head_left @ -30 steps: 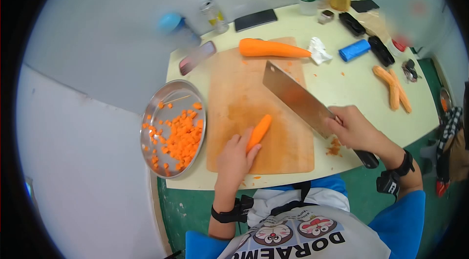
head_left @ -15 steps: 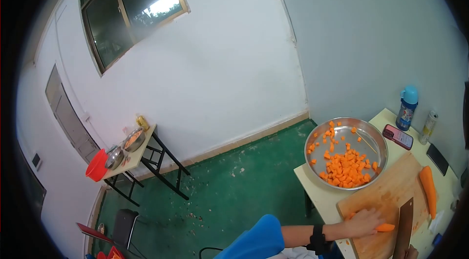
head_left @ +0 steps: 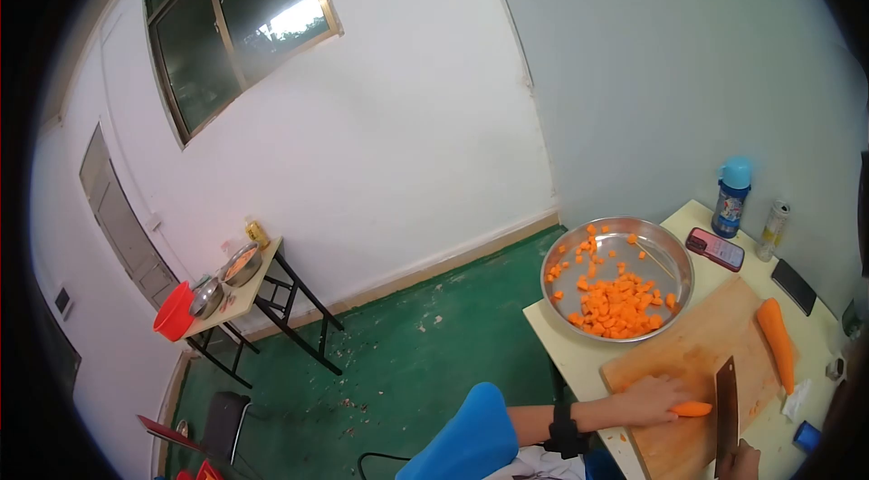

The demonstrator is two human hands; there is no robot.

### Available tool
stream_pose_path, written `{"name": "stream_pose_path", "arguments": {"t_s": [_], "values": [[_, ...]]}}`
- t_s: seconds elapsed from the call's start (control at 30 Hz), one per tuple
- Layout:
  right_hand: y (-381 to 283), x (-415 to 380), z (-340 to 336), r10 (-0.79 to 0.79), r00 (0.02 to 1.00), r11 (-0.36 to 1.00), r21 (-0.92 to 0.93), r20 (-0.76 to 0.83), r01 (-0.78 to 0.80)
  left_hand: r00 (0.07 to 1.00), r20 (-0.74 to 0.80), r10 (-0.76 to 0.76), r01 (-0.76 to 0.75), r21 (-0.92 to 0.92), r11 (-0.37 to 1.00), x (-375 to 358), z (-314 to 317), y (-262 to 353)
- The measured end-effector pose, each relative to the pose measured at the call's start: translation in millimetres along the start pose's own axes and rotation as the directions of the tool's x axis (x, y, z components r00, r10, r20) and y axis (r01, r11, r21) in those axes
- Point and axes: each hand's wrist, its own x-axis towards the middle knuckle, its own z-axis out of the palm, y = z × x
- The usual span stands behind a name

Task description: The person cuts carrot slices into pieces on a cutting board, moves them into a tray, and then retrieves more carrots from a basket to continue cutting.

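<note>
My left hand (head_left: 650,400) lies over a piece of carrot (head_left: 692,409) on the wooden cutting board (head_left: 670,362), its fingers closed round it. The carrot's orange end sticks out to the right. Just beyond that end stands a cleaver (head_left: 727,408), its broad dark blade held on edge. My right hand (head_left: 742,461) grips the cleaver's handle at the bottom of the view, partly cut off. A whole peeled carrot (head_left: 775,344) rests along the board's right edge. Above the board, a round metal pan (head_left: 570,249) holds many diced carrot cubes (head_left: 618,303) and a thin stick.
Behind the board are a phone (head_left: 715,249), a blue bottle (head_left: 731,197), a can (head_left: 772,231) and a dark phone-like slab (head_left: 794,287). Across the green floor, another table (head_left: 237,299) bears metal bowls and a red basin (head_left: 176,310). A chair (head_left: 224,426) stands lower left.
The view has shifted slightly, so the table appears further left and a little higher. More of my right hand shows on the cleaver. My left hand remains on the carrot piece.
</note>
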Motion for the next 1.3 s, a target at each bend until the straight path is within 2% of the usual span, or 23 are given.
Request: {"name": "stream_pose_path", "arguments": {"t_s": [0.1,0.2,0.27,0.37,0.43,0.57,0.6,0.7,0.87,0.93,1.07,1.13,1.23,1.3], "values": [[-9,-2,-2,0.004,1.0,0.999,-0.039,-0.02,-0.005,0.998,0.048,-0.031,0.031,0.002,1.0,0,-7,2],[-14,-6,-1,-0.077,0.995,0.995,-0.075,-0.061,0.073,0.996,0.075,-0.05,0.05,-0.005,0.999,0,-10,5],[-19,-5,-2,0.016,0.998,0.998,-0.056,-0.058,-0.019,0.995,0.08,-0.064,0.065,-0.003,0.998,-1,-10,4],[-16,-5,-1,-0.033,0.998,0.996,-0.088,-0.062,0.028,0.996,0.048,-0.071,0.072,-0.028,0.997,1,-1,0],[-22,-6,0,-0.03,0.997,0.997,-0.067,-0.069,0.025,0.999,-0.027,-0.03,0.029,-0.043,0.999,0,6,-4],[-18,-6,3,-0.031,0.995,0.997,-0.069,-0.091,0.025,0.998,-0.025,-0.054,0.052,-0.047,0.998,2,5,-1],[-16,-5,3,0.027,0.997,0.998,-0.05,-0.066,-0.03,0.999,-0.013,-0.053,0.051,-0.082,0.995,3,8,-3],[-11,-4,3,0.072,0.996,0.997,-0.025,-0.045,-0.074,0.999,-0.013,-0.05,0.047,-0.134,0.99,1,8,-8],[-12,-3,4,-0.03,0.996,0.999,-0.022,-0.084,0.028,0.995,-0.066,-0.074,0.067,-0.106,0.992,-11,0,-9],[-14,-3,3,0.118,0.992,0.993,-0.011,-0.044,-0.119,0.995,-0.096,-0.002,-0.005,-0.073,0.997,-12,6,-16],[-20,-5,2,0.124,0.991,0.992,0.023,-0.043,-0.123,0.992,-0.107,-0.066,0.051,-0.139,0.989,-10,11,-13],[-17,-7,2,0.044,0.997,0.999,0.019,-0.07,-0.043,0.991,-0.118,-0.057,0.038,-0.16,0.986,-9,15,-14],[-23,-8,1,0.125,0.99,0.992,0.006,-0.058,-0.125,0.999,-0.034,-0.022,0.019,-0.101,0.995,-10,6,-13],[-27,-8,0,0.117,0.992,0.993,0.019,-0.053,-0.116,0.999,-0.038,-0.023,0.018,-0.108,0.994,-9,7,-13]]}}
